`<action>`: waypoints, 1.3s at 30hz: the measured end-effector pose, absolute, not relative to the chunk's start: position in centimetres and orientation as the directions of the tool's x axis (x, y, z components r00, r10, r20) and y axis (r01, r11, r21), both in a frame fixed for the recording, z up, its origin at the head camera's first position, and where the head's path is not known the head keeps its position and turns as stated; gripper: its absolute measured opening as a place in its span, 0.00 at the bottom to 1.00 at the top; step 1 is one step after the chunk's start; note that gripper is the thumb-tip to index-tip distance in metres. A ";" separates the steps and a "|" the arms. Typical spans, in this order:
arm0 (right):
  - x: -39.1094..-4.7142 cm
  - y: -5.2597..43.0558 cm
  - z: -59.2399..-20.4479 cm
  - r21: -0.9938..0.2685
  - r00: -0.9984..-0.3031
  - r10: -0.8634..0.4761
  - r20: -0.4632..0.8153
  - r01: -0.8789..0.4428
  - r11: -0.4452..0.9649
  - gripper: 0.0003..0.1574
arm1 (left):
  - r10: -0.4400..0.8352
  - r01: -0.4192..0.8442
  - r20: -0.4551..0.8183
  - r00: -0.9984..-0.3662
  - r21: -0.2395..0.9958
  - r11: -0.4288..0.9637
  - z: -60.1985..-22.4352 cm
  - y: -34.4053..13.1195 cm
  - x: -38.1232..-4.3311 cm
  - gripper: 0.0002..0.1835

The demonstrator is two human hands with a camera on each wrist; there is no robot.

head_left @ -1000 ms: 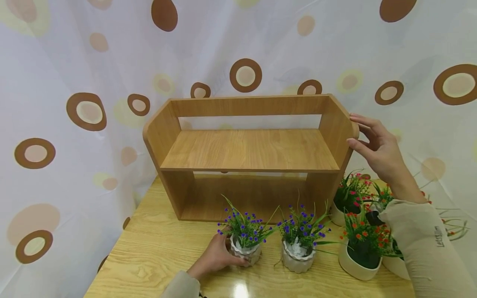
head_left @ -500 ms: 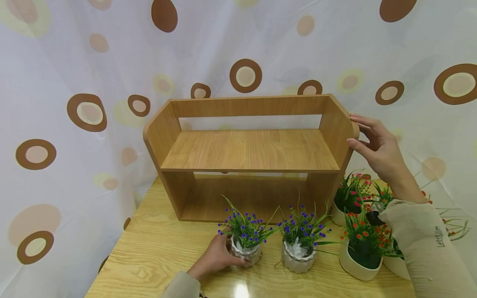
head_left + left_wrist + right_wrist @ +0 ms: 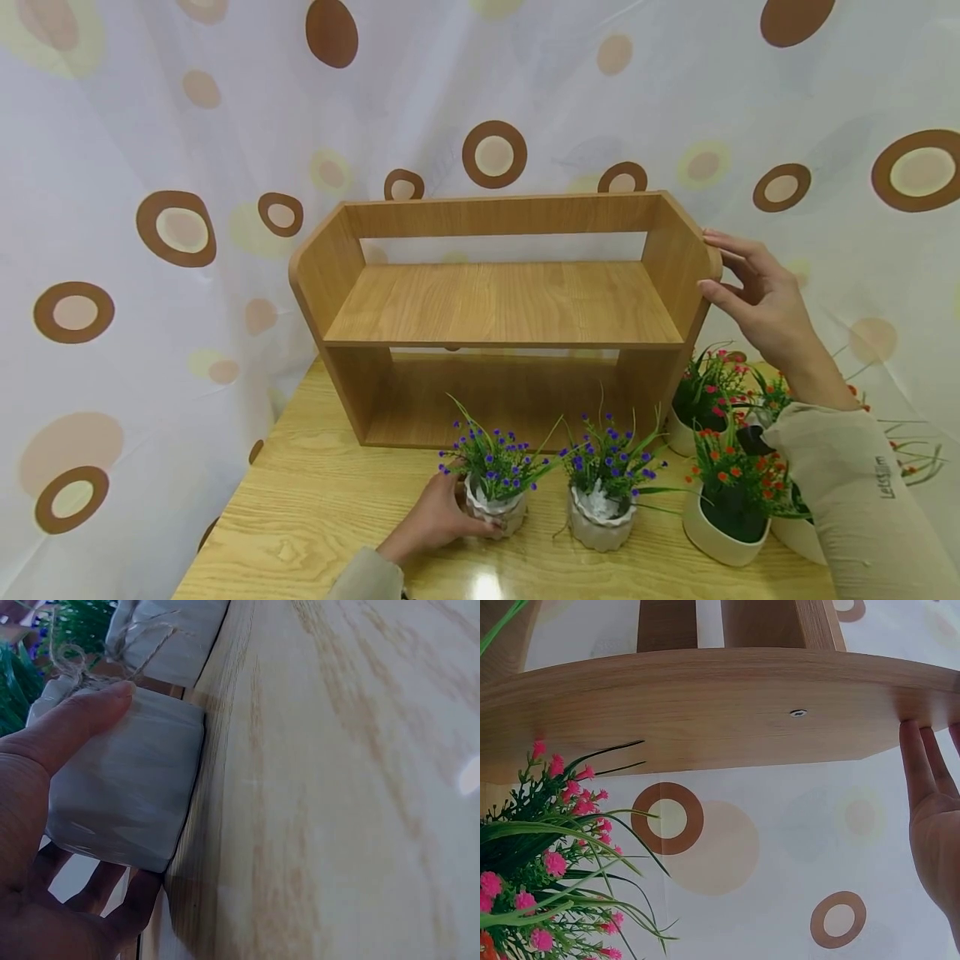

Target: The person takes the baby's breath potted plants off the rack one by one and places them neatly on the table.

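My left hand (image 3: 437,518) grips a small white ruffled-rim pot (image 3: 501,510) of purple artificial flowers (image 3: 495,458), standing on the table in front of the wooden shelf. In the left wrist view the thumb presses near the rim of the pot (image 3: 131,780), beside a twine bow (image 3: 75,671), and the other fingers curl under its far side. My right hand (image 3: 772,312) touches the upper right side panel of the two-tier shelf (image 3: 502,300). Straight fingers (image 3: 919,761) press their tips against the panel's outer face (image 3: 727,724) in the right wrist view.
A matching purple-flowered pot (image 3: 600,517) stands just right of the held one. Farther right, white pots of red flowers (image 3: 723,525) and pink flowers (image 3: 712,392) crowd beside the shelf, partly behind my right sleeve (image 3: 862,500). A patterned curtain (image 3: 247,108) hangs behind the wooden table (image 3: 277,517).
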State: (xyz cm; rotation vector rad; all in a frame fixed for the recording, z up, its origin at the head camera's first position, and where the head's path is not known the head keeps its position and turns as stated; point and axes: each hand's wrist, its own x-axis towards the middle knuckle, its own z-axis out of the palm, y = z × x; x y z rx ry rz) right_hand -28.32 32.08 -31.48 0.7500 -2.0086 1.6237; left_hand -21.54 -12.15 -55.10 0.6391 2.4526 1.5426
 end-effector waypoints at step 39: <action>-21.8 31.9 -34.3 -0.618 -0.828 -0.228 0.512 -0.540 0.572 0.55 | 0.403 0.493 0.293 -0.867 0.618 0.612 -47.2 -20.5 -23.0 0.47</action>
